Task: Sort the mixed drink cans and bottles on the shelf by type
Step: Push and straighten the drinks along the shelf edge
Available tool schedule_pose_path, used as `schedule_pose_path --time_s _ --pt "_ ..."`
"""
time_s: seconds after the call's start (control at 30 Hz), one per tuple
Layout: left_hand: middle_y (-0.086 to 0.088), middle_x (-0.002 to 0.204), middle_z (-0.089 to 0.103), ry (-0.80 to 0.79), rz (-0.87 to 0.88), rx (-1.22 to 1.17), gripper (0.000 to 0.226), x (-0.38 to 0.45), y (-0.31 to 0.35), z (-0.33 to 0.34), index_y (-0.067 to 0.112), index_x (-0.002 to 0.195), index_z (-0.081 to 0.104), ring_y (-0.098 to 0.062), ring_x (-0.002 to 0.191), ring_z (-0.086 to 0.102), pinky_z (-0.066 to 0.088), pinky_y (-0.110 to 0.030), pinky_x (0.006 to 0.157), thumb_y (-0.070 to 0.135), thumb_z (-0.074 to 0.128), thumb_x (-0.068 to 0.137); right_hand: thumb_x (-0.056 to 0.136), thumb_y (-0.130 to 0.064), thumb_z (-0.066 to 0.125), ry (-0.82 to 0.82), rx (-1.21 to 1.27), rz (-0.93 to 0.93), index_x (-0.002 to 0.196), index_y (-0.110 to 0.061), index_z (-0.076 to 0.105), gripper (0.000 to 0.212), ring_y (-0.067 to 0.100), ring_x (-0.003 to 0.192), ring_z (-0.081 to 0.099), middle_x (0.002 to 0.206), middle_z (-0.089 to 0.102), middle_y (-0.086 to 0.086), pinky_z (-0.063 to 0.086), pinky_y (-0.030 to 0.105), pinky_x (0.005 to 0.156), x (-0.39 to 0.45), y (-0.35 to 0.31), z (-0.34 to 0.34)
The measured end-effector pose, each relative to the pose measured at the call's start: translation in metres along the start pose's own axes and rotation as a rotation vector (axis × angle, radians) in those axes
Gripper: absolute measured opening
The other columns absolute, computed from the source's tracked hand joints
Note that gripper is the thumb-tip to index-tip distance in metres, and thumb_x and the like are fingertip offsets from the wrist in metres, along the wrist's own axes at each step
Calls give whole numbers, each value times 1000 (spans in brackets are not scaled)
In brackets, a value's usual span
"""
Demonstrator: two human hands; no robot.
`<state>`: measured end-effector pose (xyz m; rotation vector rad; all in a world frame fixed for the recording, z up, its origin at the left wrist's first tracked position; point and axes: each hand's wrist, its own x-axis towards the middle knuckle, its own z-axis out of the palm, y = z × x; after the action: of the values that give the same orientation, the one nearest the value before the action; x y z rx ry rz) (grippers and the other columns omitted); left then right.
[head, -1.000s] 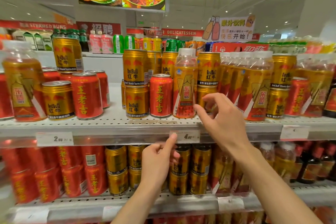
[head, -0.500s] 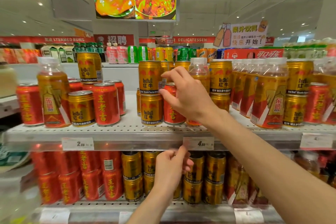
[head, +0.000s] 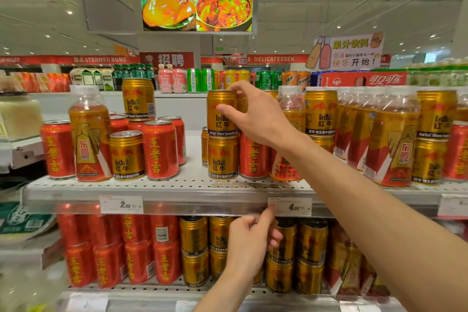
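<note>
The white upper shelf (head: pixel 177 187) holds a mix of gold Red Bull cans, red herbal-tea cans and amber plastic bottles. My right hand (head: pixel 255 115) wraps around the upper gold can (head: pixel 219 115) of a two-can stack, thumb on its front and fingers over its top and back. The lower gold can (head: pixel 222 157) stands under it, and a red can (head: pixel 253 157) and a bottle (head: pixel 291 114) stand partly hidden behind my wrist. My left hand (head: pixel 249 244) is below the shelf, fingers curled, with its index finger touching the shelf rail beside a price tag (head: pixel 293 206).
At the left of the shelf stand red cans (head: pixel 160 152), a gold can (head: pixel 127 156), a bottle (head: pixel 88 139) and a raised gold can (head: pixel 138 99). Bottles and stacked gold cans (head: pixel 436 114) crowd the right. The lower shelf holds red cans (head: pixel 136 256) and gold cans (head: pixel 195 251).
My right hand has risen and moved left from the bottle and red can to the top gold can and closed on it. My left hand has stayed at the shelf rail.
</note>
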<state>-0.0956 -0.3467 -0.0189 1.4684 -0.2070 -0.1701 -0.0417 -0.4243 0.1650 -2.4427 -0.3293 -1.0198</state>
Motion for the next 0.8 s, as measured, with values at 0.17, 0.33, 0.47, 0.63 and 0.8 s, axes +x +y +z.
schedule_pose_path --time_s 0.17,0.33,0.47,0.63,0.8 --pt "-5 65 73 -5 -1 -3 46 0 0 -1 6 87 77 -8 59 62 49 -22 66 49 64 95 94 -53 63 9 7 12 138 -25 51 54 18 121 59 136 62 0 52 42 100 0 -3 0" --pt "-4 65 73 -11 3 -16 44 0 -1 -2 6 86 77 -9 59 62 50 -25 69 47 65 94 95 -51 63 -40 54 46 148 -26 43 62 14 122 56 143 57 -3 49 37 99 -9 3 -12" --pt "-6 66 74 -15 27 -5 50 1 -3 -3 7 80 78 -9 60 64 51 -28 74 54 64 93 97 -44 64 -65 -72 9 137 -21 60 46 9 116 59 136 64 -4 52 38 103 -27 19 -24" --pt "-5 65 74 -8 40 -13 48 2 -5 -3 7 82 78 -9 59 64 50 -26 70 51 65 93 96 -40 66 -52 -171 -5 127 -19 68 38 16 114 63 127 70 0 54 40 98 -44 35 -21" --pt "-6 66 74 -1 34 -13 46 2 -6 -1 8 82 78 -9 59 64 49 -23 65 50 65 93 95 -40 68 -28 -111 19 127 -20 69 38 14 96 69 124 71 -1 56 19 74 -45 40 -19"
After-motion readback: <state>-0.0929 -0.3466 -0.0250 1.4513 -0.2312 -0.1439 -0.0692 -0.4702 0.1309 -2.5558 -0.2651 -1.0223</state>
